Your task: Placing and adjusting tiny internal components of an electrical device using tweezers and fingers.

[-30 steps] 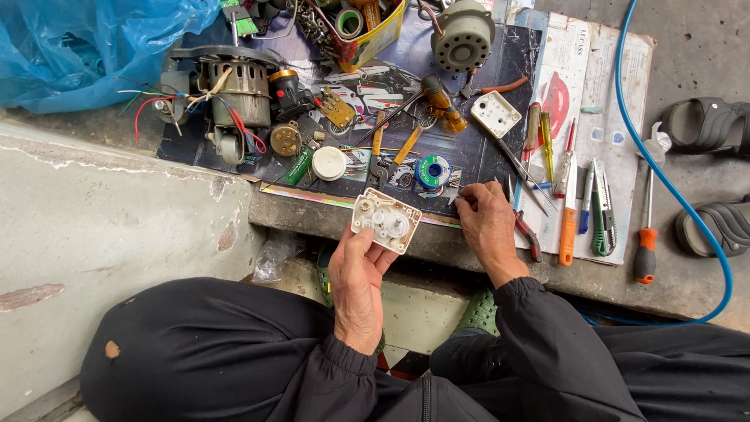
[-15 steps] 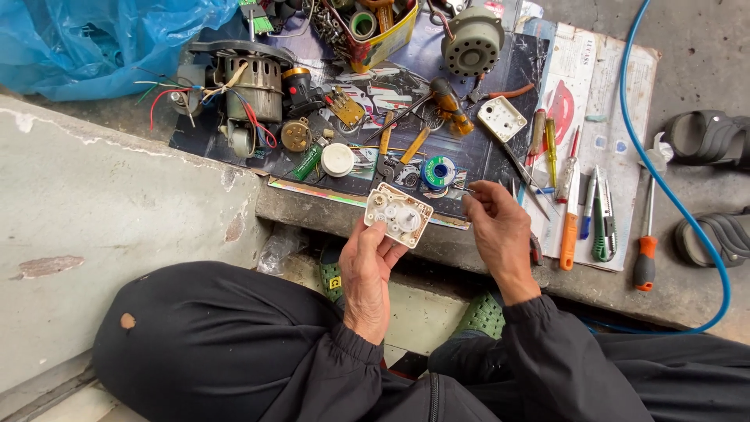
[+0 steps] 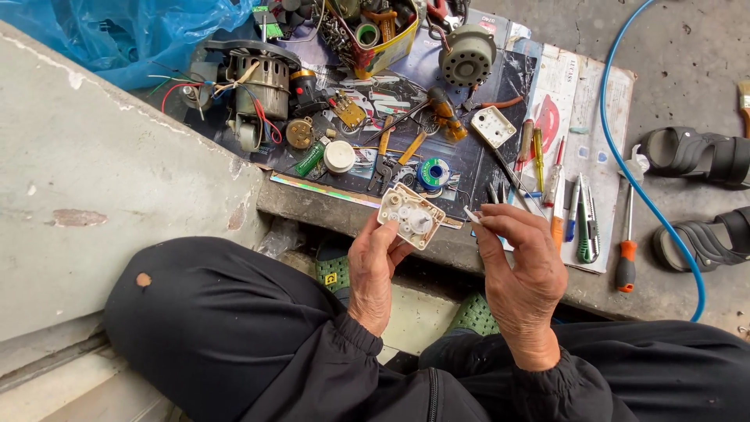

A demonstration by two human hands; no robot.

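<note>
Above the ledge edge [image 3: 351,205], open room separates both hands. Left hand [image 3: 373,270] grip holds a cream gear housing [image 3: 411,216]; right hand [image 3: 522,270] grip pinches a small white part [image 3: 472,215].

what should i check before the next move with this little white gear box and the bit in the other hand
1. Hold on the white gear box: ok, the left hand pinches it at its lower edge, open side up.
2. Small pale part in the right hand: ok, pinched at the fingertips, apart from the box.
3. What the part is: cannot tell, too small.
4. Gears seated in the box: cannot tell, detail too fine.
5. Tools in reach: ok, screwdrivers and a solder spool lie just beyond the hands.
6. Space under the hands: not ok, they hang over a gap past the board's edge, so a dropped part could fall in.
</note>
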